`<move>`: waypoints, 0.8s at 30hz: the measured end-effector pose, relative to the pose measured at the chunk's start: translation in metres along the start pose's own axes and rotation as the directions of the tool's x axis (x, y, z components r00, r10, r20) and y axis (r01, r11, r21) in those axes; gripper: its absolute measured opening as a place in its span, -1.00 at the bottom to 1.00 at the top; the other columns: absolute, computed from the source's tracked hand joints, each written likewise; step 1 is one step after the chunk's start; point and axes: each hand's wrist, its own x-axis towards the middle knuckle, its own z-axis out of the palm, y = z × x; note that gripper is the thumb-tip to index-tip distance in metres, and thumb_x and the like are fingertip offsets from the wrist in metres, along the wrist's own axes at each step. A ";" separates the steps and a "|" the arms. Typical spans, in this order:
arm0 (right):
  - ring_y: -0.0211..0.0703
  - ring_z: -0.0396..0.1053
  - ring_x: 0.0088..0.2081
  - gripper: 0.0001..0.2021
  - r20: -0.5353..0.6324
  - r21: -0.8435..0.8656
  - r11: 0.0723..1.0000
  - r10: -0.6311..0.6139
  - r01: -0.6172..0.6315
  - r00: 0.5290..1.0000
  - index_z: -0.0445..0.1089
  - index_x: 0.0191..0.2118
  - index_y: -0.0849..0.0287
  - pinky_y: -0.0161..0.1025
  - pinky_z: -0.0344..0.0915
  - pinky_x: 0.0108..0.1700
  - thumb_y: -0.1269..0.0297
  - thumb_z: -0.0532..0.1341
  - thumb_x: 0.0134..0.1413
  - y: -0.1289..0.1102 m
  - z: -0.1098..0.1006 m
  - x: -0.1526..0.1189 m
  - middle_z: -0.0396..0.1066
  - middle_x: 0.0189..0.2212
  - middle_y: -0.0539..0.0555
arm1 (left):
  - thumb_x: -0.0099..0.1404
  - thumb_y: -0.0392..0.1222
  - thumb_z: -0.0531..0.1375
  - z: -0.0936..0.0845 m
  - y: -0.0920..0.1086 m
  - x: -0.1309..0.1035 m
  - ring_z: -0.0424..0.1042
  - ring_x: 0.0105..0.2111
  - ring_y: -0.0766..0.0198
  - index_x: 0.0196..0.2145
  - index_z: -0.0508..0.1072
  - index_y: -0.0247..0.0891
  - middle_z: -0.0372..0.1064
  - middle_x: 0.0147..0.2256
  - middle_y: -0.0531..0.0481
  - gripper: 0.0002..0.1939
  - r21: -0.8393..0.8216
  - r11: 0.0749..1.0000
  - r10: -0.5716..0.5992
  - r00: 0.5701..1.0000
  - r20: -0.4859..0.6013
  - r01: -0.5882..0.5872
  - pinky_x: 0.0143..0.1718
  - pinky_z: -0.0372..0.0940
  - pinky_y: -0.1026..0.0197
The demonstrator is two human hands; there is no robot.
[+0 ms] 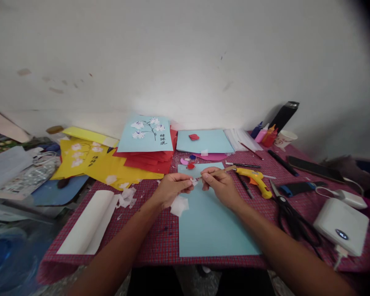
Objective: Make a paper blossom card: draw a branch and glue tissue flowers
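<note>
My left hand is closed, pinching a small piece of white tissue paper over the top of a light blue sheet. Facing it, my right hand is closed around a slim brown stick, perhaps a paintbrush. The stick's thin end points at the tissue piece; whether they touch I cannot tell. Just below my left hand lies a loose stack of white tissue squares. Small round paint pots, one of them red, stand beyond my hands.
On the right are a yellow glue gun, black scissors, a white power bank, paint bottles and a black flask. A paper roll lies left. Behind are blue flower pictures and yellow sheets.
</note>
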 end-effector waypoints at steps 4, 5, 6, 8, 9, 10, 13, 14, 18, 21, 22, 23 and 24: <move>-0.27 0.38 -0.54 -0.78 0.047 0.073 0.997 -0.001 -0.003 0.999 0.49 -0.35 0.16 -0.24 0.37 -0.44 0.10 0.35 0.06 0.004 -0.002 -0.002 0.42 -0.42 0.01 | -0.01 -0.12 0.46 0.000 -0.002 0.000 0.43 -0.46 0.33 -0.31 0.58 -0.39 0.50 -0.45 -0.07 -0.66 0.022 1.000 0.009 1.000 0.010 -0.009 -0.35 0.28 0.24; -0.27 0.40 -0.53 -0.78 0.068 0.083 0.997 0.003 -0.008 0.998 0.49 -0.37 0.17 -0.23 0.38 -0.42 0.11 0.36 0.05 0.005 -0.002 -0.002 0.45 -0.37 0.03 | 0.00 -0.12 0.46 0.000 -0.002 0.000 0.43 -0.46 0.33 -0.31 0.58 -0.38 0.50 -0.45 -0.07 -0.67 0.021 1.000 0.012 1.000 0.008 -0.012 -0.36 0.28 0.24; -0.26 0.41 -0.53 -0.78 0.083 0.093 0.995 0.012 -0.020 0.996 0.48 -0.36 0.17 -0.22 0.39 -0.41 0.11 0.37 0.04 0.005 -0.003 -0.002 0.47 -0.35 0.05 | 0.00 -0.12 0.45 -0.001 -0.003 0.000 0.43 -0.45 0.33 -0.31 0.58 -0.38 0.50 -0.44 -0.07 -0.67 0.023 1.000 0.016 1.000 0.003 -0.016 -0.36 0.28 0.24; -0.25 0.42 -0.54 -0.77 0.099 0.098 0.993 0.052 -0.062 0.994 0.45 -0.33 0.17 -0.23 0.38 -0.44 0.10 0.36 0.05 0.006 -0.003 -0.003 0.51 -0.39 0.05 | 0.00 -0.12 0.45 -0.001 -0.003 0.000 0.44 -0.44 0.32 -0.30 0.58 -0.37 0.50 -0.44 -0.07 -0.67 0.032 0.999 0.021 1.000 -0.010 -0.021 -0.35 0.28 0.24; -0.25 0.42 -0.56 -0.76 0.097 0.088 0.993 0.073 -0.081 0.993 0.43 -0.33 0.17 -0.25 0.36 -0.46 0.09 0.35 0.06 0.006 -0.003 -0.003 0.53 -0.42 0.05 | 0.00 -0.11 0.45 -0.001 -0.002 0.000 0.44 -0.44 0.32 -0.30 0.58 -0.36 0.50 -0.44 -0.06 -0.67 0.044 0.999 0.023 1.000 -0.014 -0.023 -0.35 0.28 0.24; -0.25 0.40 -0.57 -0.75 0.090 0.071 0.993 0.085 -0.092 0.992 0.41 -0.34 0.17 -0.27 0.34 -0.48 0.07 0.34 0.07 0.006 -0.002 -0.002 0.53 -0.45 0.04 | 0.00 -0.10 0.45 -0.001 -0.002 0.000 0.44 -0.44 0.32 -0.31 0.58 -0.36 0.50 -0.44 -0.06 -0.67 0.063 0.998 0.026 1.000 -0.015 -0.025 -0.35 0.28 0.24; -0.29 0.35 -0.60 -0.72 0.065 0.018 0.996 0.081 -0.083 0.995 0.38 -0.39 0.17 -0.31 0.27 -0.52 0.05 0.33 0.09 0.006 -0.002 -0.002 0.48 -0.52 0.00 | 0.02 -0.08 0.43 0.001 0.000 -0.001 0.40 -0.46 0.35 -0.34 0.58 -0.36 0.49 -0.47 -0.04 -0.69 0.141 0.990 0.032 0.999 -0.011 -0.030 -0.37 0.26 0.26; -0.29 0.34 -0.60 -0.72 0.065 0.022 0.997 0.075 -0.077 0.995 0.39 -0.37 0.17 -0.31 0.26 -0.53 0.04 0.33 0.09 0.006 -0.003 -0.002 0.46 -0.53 -0.02 | 0.03 -0.08 0.43 0.002 0.000 -0.001 0.38 -0.47 0.36 -0.34 0.58 -0.36 0.48 -0.47 -0.04 -0.69 0.160 0.987 0.033 0.999 -0.010 -0.031 -0.38 0.25 0.27; -0.27 0.36 -0.58 -0.72 0.128 0.081 0.994 0.060 -0.071 0.990 0.44 -0.25 0.17 -0.28 0.30 -0.50 0.05 0.34 0.06 0.005 -0.005 -0.002 0.46 -0.49 -0.01 | 0.03 -0.07 0.42 0.002 0.000 -0.002 0.38 -0.47 0.36 -0.35 0.57 -0.36 0.48 -0.47 -0.04 -0.69 0.169 0.985 0.034 0.999 -0.014 -0.032 -0.38 0.25 0.28; -0.27 0.36 -0.61 -0.74 0.123 0.076 0.994 0.073 -0.083 0.990 0.43 -0.30 0.16 -0.26 0.30 -0.53 0.06 0.34 0.06 0.001 -0.004 -0.001 0.50 -0.46 0.03 | 0.04 -0.06 0.42 0.001 -0.001 -0.002 0.40 -0.44 0.35 -0.32 0.58 -0.35 0.49 -0.44 -0.04 -0.68 0.165 0.986 0.037 0.999 0.002 -0.037 -0.33 0.28 0.25; -0.27 0.36 -0.63 -0.74 0.109 0.062 0.994 0.083 -0.090 0.991 0.42 -0.33 0.16 -0.27 0.29 -0.54 0.05 0.34 0.06 0.000 -0.003 -0.001 0.51 -0.47 0.03 | 0.05 -0.06 0.42 0.000 -0.001 -0.002 0.41 -0.43 0.34 -0.32 0.58 -0.34 0.49 -0.43 -0.04 -0.69 0.164 0.986 0.038 0.999 0.009 -0.039 -0.32 0.29 0.24; -0.27 0.36 -0.64 -0.73 0.096 0.044 0.994 0.091 -0.096 0.991 0.41 -0.37 0.15 -0.27 0.29 -0.55 0.04 0.34 0.06 -0.001 -0.002 -0.001 0.51 -0.49 0.03 | 0.05 -0.06 0.41 0.000 -0.001 -0.002 0.41 -0.42 0.34 -0.32 0.58 -0.34 0.50 -0.43 -0.04 -0.69 0.165 0.986 0.037 0.999 0.015 -0.039 -0.31 0.30 0.23; -0.27 0.35 -0.64 -0.72 0.087 0.023 0.995 0.095 -0.097 0.992 0.40 -0.40 0.15 -0.27 0.28 -0.56 0.03 0.33 0.06 -0.002 -0.001 -0.001 0.51 -0.51 0.03 | 0.05 -0.07 0.41 0.000 -0.001 -0.002 0.41 -0.42 0.33 -0.33 0.58 -0.34 0.50 -0.43 -0.04 -0.70 0.166 0.985 0.037 0.999 0.019 -0.039 -0.31 0.30 0.23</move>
